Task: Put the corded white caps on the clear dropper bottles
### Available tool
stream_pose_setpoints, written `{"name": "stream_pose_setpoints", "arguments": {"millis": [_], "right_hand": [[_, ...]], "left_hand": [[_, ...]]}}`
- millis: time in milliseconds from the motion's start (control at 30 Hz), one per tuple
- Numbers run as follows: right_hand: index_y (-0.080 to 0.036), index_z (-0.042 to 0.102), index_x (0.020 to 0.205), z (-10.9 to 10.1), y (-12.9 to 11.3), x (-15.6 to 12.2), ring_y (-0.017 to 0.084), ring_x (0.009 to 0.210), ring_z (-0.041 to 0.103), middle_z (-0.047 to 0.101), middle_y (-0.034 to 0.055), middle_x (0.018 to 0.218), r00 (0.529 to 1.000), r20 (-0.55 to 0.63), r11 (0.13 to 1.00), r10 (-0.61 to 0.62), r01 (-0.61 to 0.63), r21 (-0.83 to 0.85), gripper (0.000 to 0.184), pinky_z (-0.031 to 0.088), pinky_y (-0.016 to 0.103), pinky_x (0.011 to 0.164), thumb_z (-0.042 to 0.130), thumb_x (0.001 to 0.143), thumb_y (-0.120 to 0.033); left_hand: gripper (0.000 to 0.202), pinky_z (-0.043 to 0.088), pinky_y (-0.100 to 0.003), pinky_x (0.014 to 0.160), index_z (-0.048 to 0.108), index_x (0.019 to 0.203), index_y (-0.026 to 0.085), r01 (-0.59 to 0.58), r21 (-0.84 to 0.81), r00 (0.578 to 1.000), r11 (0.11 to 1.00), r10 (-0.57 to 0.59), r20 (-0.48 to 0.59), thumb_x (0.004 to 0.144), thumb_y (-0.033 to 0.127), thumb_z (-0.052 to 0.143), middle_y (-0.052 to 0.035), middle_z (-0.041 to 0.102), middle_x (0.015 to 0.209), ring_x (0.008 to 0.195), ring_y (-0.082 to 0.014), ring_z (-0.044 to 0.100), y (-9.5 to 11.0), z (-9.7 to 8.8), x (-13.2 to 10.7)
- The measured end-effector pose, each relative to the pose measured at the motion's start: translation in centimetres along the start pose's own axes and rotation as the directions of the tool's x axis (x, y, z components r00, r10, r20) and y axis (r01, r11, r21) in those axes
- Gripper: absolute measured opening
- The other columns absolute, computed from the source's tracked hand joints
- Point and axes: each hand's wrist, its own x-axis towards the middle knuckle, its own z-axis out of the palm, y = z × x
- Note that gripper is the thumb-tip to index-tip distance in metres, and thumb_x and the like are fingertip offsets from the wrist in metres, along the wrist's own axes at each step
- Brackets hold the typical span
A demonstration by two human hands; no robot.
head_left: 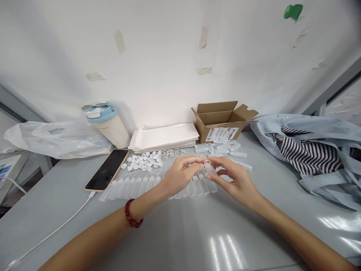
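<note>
A small translucent plastic bottle [211, 169] is tilted between my two hands above the table. My right hand [236, 180] grips its body with thumb and fingers. At the neck, my left hand [180, 174] is closed in a pinch on a thin white cord [207, 162], partly hidden by the fingertips. Below my hands lies a row of similar bottles [135, 188] with white caps and cords, its middle covered by my left hand. White caps [145, 161] are heaped behind the row, beside a tangle of white cords [170, 153]. Loose bottles without cords [222, 148] lie farther right.
An open cardboard box [220, 118] and a stack of white envelopes [169, 136] stand along the wall. To the left are a tumbler [108, 124], a phone [107, 170] with a charging cable [64, 222], and a plastic bag [56, 137]. A blue fabric bag [307, 150] lies right.
</note>
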Motion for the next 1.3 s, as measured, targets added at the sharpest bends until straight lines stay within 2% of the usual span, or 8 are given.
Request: {"name": "stream_pose_setpoints", "arguments": {"millis": [133,367,600,733,833,933,1133,1300], "right_hand": [[-0.024,0.056,0.117,0.2,0.3,-0.1,0.018,0.076,0.059,0.06,0.0065,0.091,0.982,-0.024,0.973,-0.188,0.183,-0.142,0.028,0.054,0.032,0.064,0.058,0.089,-0.02],[-0.023,0.057,0.116,0.4,0.0,0.0,0.016,0.073,0.058,0.06,0.006,0.092,0.967,-0.072,0.957,-0.245,0.229,-0.179,0.029,0.053,0.03,0.063,0.058,0.088,-0.014],[-0.021,0.062,0.103,0.3,-0.4,0.0,0.017,0.082,0.058,0.062,0.0053,0.092,0.996,-0.084,0.998,0.035,-0.031,0.051,0.019,0.056,0.028,0.062,0.064,0.084,-0.024],[-0.022,0.062,0.102,0.3,-0.7,-0.1,0.017,0.085,0.06,0.064,0.0048,0.095,0.974,0.001,0.942,0.225,-0.218,0.256,0.026,0.058,0.028,0.063,0.069,0.08,-0.031],[-0.023,0.056,0.115,0.3,-0.9,-0.1,0.015,0.074,0.063,0.067,0.0028,0.09,0.957,0.095,0.885,0.275,-0.29,0.363,0.038,0.058,0.027,0.057,0.069,0.079,-0.03],[-0.025,0.052,0.123,0.4,-0.9,-0.2,0.013,0.066,0.062,0.068,0.0004,0.084,0.973,0.085,0.91,0.214,-0.23,0.345,0.046,0.058,0.026,0.055,0.069,0.08,-0.026],[-0.03,0.057,0.121,0.8,-0.4,-0.5,0.014,0.08,0.064,0.068,0.0019,0.111,0.997,-0.065,0.99,-0.032,0.04,0.138,0.046,0.061,0.023,0.062,0.07,0.079,-0.018],[-0.027,0.062,0.115,0.6,-0.4,-0.6,0.013,0.073,0.063,0.072,0.0019,0.1,0.986,-0.135,0.994,-0.096,0.103,0.047,0.039,0.061,0.023,0.06,0.071,0.079,-0.019]], "left_hand": [[0.033,0.039,-0.023,0.06,0.068,0.07,0.018,0.019,0.042,0.999,0.999,-0.017,-0.048,0.088,0.041,0.053,0.0017,0.055,0.064,0.064,-0.0129,0.049,0.0,-0.1,-0.1],[0.02,0.041,-0.021,0.065,0.071,0.076,0.019,-0.015,0.012,1.0,1.0,0.015,-0.015,0.086,0.031,0.059,0.0012,0.067,0.075,0.073,-0.0129,0.057,0.0,-0.2,-0.1],[0.02,0.046,-0.024,0.076,0.073,0.088,0.017,-0.07,0.015,0.998,0.997,0.07,0.006,0.088,0.031,0.058,-0.0043,0.07,0.096,0.091,-0.0178,0.062,-0.1,-0.2,0.1],[0.02,0.047,-0.025,0.074,0.073,0.093,0.018,-0.103,0.049,0.995,0.993,0.102,0.022,0.088,0.03,0.059,-0.0043,0.069,0.094,0.088,-0.0175,0.061,-0.4,-0.2,0.1],[0.019,0.047,-0.025,0.075,0.073,0.093,0.019,-0.095,0.033,0.994,0.995,0.093,0.064,0.089,0.028,0.057,-0.0045,0.067,0.096,0.089,-0.0168,0.06,-0.3,-0.2,0.0],[0.019,0.047,-0.026,0.08,0.073,0.09,0.018,-0.062,-0.027,0.993,0.998,0.064,0.1,0.089,0.024,0.055,-0.0039,0.067,0.097,0.091,-0.0163,0.061,-0.1,-0.2,0.1],[0.018,0.045,-0.023,0.077,0.072,0.081,0.018,-0.001,-0.043,0.998,0.999,0.004,0.06,0.087,0.02,0.055,-0.0006,0.069,0.086,0.085,-0.0145,0.06,0.0,-0.3,0.0],[0.019,0.044,-0.025,0.073,0.069,0.079,0.016,-0.062,-0.017,0.998,0.998,0.062,0.017,0.088,0.027,0.057,-0.0014,0.068,0.081,0.08,-0.0153,0.059,-0.1,0.0,-0.2]]}}
